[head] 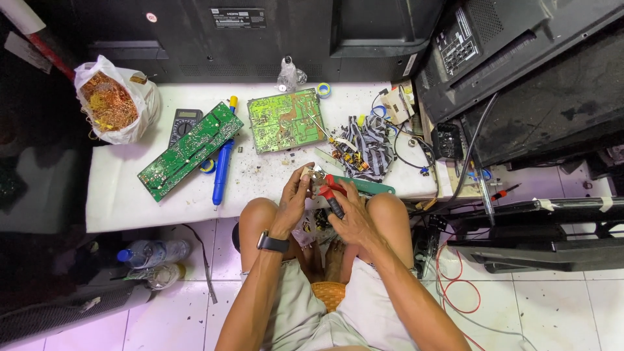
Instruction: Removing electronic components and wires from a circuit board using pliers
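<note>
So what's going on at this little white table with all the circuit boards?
A person sits at a low white table. The right hand grips a red-and-black handled tool, its tip at a small part pinched in the left hand. Two green circuit boards lie on the table, with a blue desoldering pump, a multimeter and a bag of wire scraps.

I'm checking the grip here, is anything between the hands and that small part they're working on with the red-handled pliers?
Nothing visible is in the way. The left hand pinches the small part directly, and the right hand holds the red-handled pliers, whose tips reach the part. Whether the tips grip it is too small to tell.
</note>
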